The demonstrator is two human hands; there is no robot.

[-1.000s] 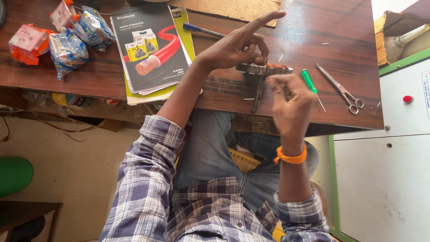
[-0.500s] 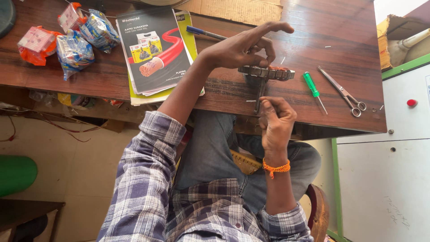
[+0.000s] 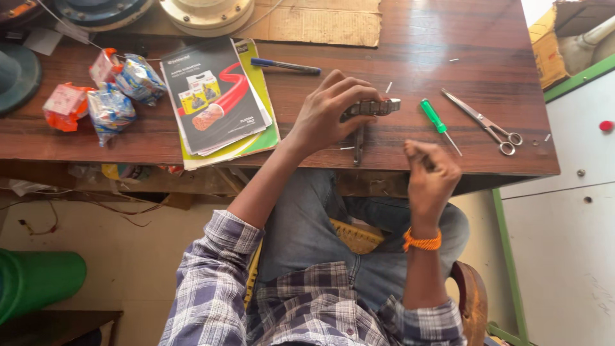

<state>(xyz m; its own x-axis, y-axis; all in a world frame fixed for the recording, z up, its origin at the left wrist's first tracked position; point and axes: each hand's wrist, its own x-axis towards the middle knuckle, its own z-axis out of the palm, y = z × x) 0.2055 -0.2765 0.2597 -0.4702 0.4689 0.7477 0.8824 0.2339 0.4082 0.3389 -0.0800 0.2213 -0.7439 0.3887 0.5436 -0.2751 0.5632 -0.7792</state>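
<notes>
The left hand (image 3: 330,115) lies palm down on the dark brown wooden table (image 3: 397,45), its fingers curled over a grey metal block-shaped part (image 3: 375,107) and gripping it against the tabletop near the front edge. A thin dark metal rod (image 3: 358,146) runs from under this hand toward the table's edge. The right hand (image 3: 430,176) hovers just past the front edge, closed into a loose fist; whether it pinches anything small I cannot tell. An orange thread band (image 3: 422,241) circles its wrist.

Just right of the metal part lies a green-handled screwdriver (image 3: 439,124), and further right a pair of steel scissors (image 3: 483,122). A blue pen (image 3: 286,66) rests behind the left hand. To the left sits a stack of glossy printed booklets (image 3: 218,96), and beyond it several small crinkled plastic packets (image 3: 109,96)
</notes>
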